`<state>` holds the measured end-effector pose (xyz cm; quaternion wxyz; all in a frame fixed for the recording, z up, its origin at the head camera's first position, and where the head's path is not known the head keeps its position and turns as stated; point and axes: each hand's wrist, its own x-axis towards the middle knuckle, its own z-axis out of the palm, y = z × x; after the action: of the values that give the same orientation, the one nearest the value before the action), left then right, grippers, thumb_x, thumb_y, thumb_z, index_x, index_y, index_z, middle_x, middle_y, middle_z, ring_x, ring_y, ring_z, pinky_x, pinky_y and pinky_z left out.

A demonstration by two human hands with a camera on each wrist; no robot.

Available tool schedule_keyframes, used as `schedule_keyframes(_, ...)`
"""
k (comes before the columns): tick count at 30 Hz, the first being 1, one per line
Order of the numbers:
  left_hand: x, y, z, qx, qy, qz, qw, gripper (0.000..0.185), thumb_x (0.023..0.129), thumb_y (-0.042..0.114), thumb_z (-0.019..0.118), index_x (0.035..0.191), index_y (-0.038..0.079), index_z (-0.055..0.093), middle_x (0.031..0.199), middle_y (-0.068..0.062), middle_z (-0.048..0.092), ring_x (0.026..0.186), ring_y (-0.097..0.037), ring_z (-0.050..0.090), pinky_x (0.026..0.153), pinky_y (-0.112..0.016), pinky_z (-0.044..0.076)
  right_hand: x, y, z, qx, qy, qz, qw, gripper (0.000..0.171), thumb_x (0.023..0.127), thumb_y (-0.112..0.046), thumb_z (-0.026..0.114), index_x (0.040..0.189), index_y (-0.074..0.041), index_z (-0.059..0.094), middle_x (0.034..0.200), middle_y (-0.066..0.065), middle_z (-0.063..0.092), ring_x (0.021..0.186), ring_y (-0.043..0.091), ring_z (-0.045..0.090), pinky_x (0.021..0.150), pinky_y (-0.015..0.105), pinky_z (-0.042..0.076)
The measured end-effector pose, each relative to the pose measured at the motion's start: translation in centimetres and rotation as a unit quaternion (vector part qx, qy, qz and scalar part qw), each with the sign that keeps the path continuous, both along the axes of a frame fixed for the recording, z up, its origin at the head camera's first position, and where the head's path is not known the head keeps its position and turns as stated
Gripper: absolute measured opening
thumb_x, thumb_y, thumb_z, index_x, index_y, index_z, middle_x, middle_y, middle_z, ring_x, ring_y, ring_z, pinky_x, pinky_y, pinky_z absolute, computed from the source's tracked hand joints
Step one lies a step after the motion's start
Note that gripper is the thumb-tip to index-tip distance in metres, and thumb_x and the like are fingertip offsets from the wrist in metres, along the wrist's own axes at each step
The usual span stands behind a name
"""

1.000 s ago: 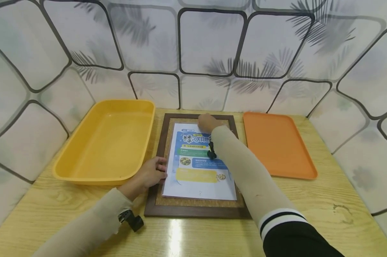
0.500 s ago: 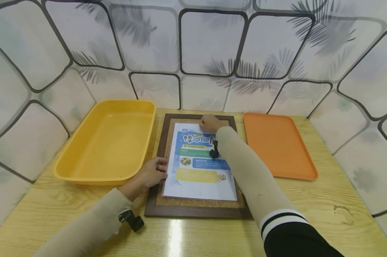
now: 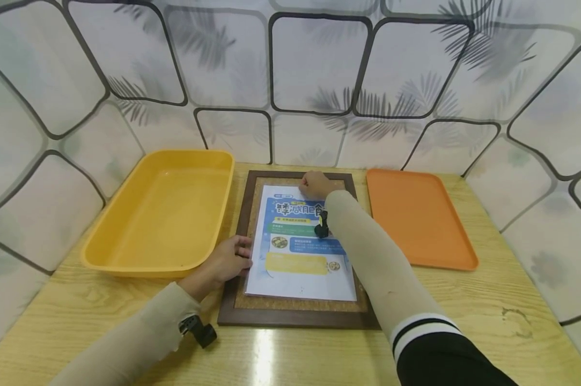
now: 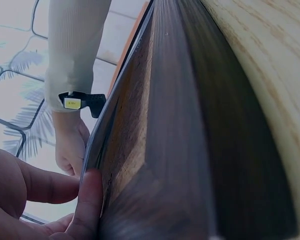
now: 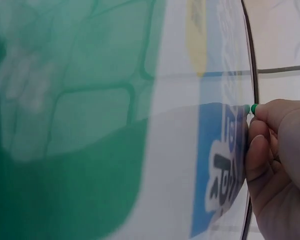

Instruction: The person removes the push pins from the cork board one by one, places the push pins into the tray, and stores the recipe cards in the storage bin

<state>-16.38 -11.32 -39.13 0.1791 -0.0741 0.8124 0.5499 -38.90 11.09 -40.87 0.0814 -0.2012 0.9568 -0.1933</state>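
A glossy printed poster (image 3: 297, 262) lies on a cork board (image 3: 290, 304) with a dark brown frame. At its left edge is my left hand (image 3: 225, 260); the left wrist view shows thumb and a finger (image 4: 91, 195) pinching the sheet's edge just above the cork. Over the top edge of the poster, my right hand (image 3: 317, 185) pinches a small green-headed push pin (image 5: 254, 108) between thumb and index finger. The pin stands at the sheet's surface, its point hidden. My right forearm covers the poster's upper right part.
A deep yellow tray (image 3: 92, 262) stands left of the board, close to my left wrist. To the right lies a flat orange tray (image 3: 416, 217). The wooden table (image 3: 493, 321) ends at a patterned wall covering (image 3: 314, 69) behind and on both sides.
My right wrist has shifted slightly to the right and uncovered a little more of the poster's title. My left hand, the board and both trays have stayed put.
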Motion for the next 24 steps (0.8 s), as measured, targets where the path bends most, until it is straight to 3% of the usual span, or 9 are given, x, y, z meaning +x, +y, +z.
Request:
schedule_keyframes(5,0.2,0.1,0.1,0.005,-0.004,0.002,1.0000,0.049,0.082,-0.011,0.056,0.128,-0.001,0.041,0.097,-0.016,0.053,0.079,-0.024,0.056,0.061,-0.034,0.052,-0.7,0.5,-0.7,-0.032,-0.017,0.005,0.999,0.025,0.088,-0.019,0.046,0.069,-0.011,0.059,0.063,0.002,0.054,0.057,0.016,0.048,0.056,0.029,0.040)
schedule_keyframes(9,0.2,0.1,0.1,0.006,-0.007,0.004,0.9999,0.049,0.082,-0.010,0.055,0.128,0.000,0.041,0.098,-0.016,0.053,0.080,-0.024,0.056,0.061,-0.034,0.052,-0.5,0.6,-0.3,-0.059,-0.040,-0.001,0.997,0.029,0.090,-0.022,0.047,0.068,-0.010,0.062,0.061,0.002,0.057,0.055,0.016,0.049,0.054,0.028,0.041)
schedule_keyframes(16,0.3,-0.1,0.1,-0.001,-0.004,0.005,1.0000,0.049,0.082,-0.010,0.056,0.128,0.000,0.041,0.098,-0.016,0.053,0.080,-0.024,0.056,0.062,-0.034,0.052,0.0,0.7,0.2,-0.107,-0.089,-0.017,0.990,0.025,0.092,-0.023,0.050,0.081,-0.008,0.065,0.073,0.004,0.064,0.065,0.016,0.057,0.059,0.026,0.048)
schedule_keyframes(24,0.1,0.0,0.0,0.019,-0.006,0.011,0.9997,0.049,0.082,-0.010,0.055,0.129,-0.001,0.040,0.101,-0.017,0.053,0.080,-0.024,0.056,0.062,-0.034,0.052,0.3,1.1,0.5,-0.129,-0.107,-0.016,0.986,0.021,0.093,-0.021,0.051,0.085,-0.006,0.063,0.078,0.006,0.065,0.069,0.017,0.060,0.063,0.026,0.049)
